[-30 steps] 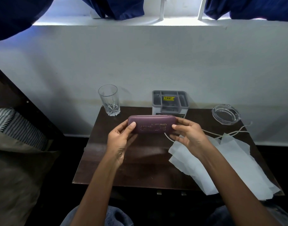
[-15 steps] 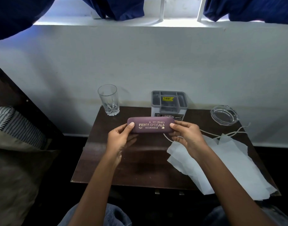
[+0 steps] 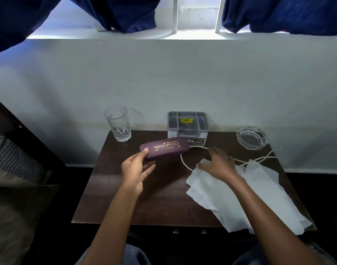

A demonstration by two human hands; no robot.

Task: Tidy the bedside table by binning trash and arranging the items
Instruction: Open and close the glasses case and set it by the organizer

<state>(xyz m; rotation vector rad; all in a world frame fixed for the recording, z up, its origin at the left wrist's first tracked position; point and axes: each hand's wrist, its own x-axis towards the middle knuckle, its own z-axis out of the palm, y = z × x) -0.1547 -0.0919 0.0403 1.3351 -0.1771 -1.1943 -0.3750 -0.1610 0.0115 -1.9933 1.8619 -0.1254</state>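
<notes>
Head view: dark wood desk [image 3: 125, 188] pushed against the white wall, so the upright stuff sits along the back edge where it can't get knocked. White tissue sheets [image 3: 249, 190] are the biggest clutter, fanned loose over the right half and hanging past the front-right corner; reads as the trash to bin. Right hand [image 3: 219, 165] lies flat on the upper-left end of that pile, fingers spread, nothing gripped; looks like it's pinning or about to gather the sheets. Left hand [image 3: 136, 171] holds the maroon spectacle case [image 3: 164, 148] by its left end, thumb on the front and fingers underneath, case tilted, right end higher, lifted just in front of the grey organiser [image 3: 187, 124]. One-handed end grip suggests it's being carried to a spot, probably the free back-middle area; can't tell if the far end touches the desk. Organiser is at back centre, compartments look empty apart from a yellow price sticker. Glass tumbler [image 3: 117, 122] stands upright at back left, clear ashtray [image 3: 252, 137] at back right, both well apart from the hands. Thin white cord [image 3: 184, 161] loops from under the case, passes under the right hand and runs off towards the ashtray; snag risk when the tissues get pulled.
</notes>
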